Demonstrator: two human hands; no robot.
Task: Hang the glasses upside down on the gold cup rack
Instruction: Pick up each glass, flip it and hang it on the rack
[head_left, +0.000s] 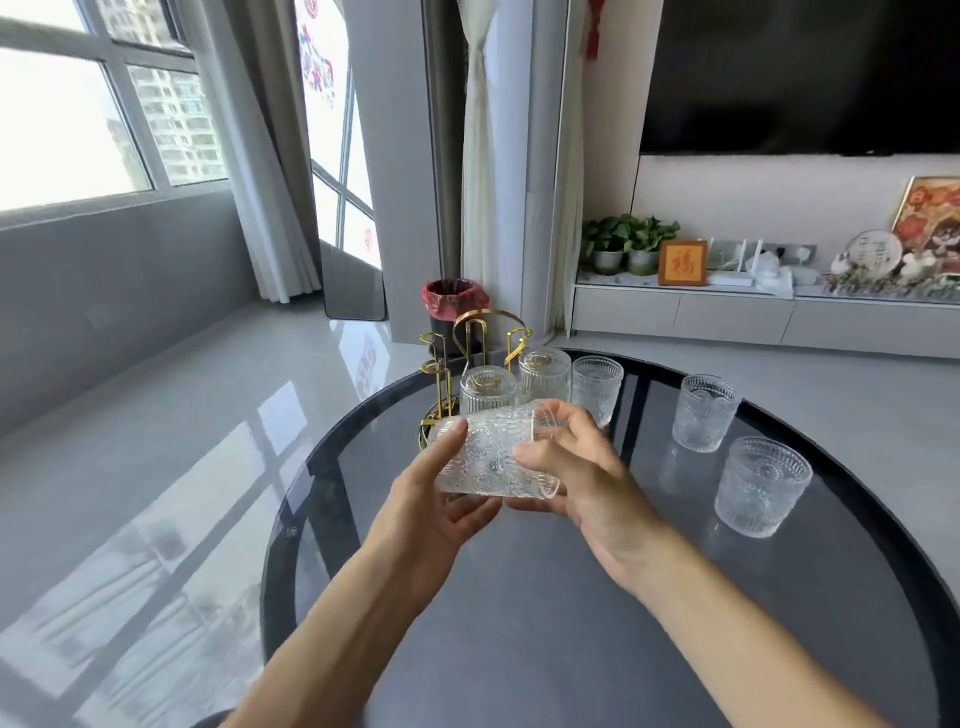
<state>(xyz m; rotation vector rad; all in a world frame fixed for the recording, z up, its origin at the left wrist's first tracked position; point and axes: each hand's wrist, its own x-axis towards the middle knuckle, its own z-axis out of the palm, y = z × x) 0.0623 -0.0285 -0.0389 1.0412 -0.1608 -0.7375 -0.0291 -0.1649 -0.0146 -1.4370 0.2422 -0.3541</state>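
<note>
A gold cup rack stands at the far left edge of the round dark glass table. Two clear embossed glasses hang upside down on it, one at the front and one to its right. I hold another embossed glass on its side just in front of the rack, above the table. My left hand grips its left end and underside. My right hand grips its right end. Three more glasses stand upright on the table: one beside the rack, two to the right.
A bin with a red liner stands on the floor behind the rack. A low white cabinet with plants and ornaments runs along the right wall under a dark screen. Windows and curtains are on the left.
</note>
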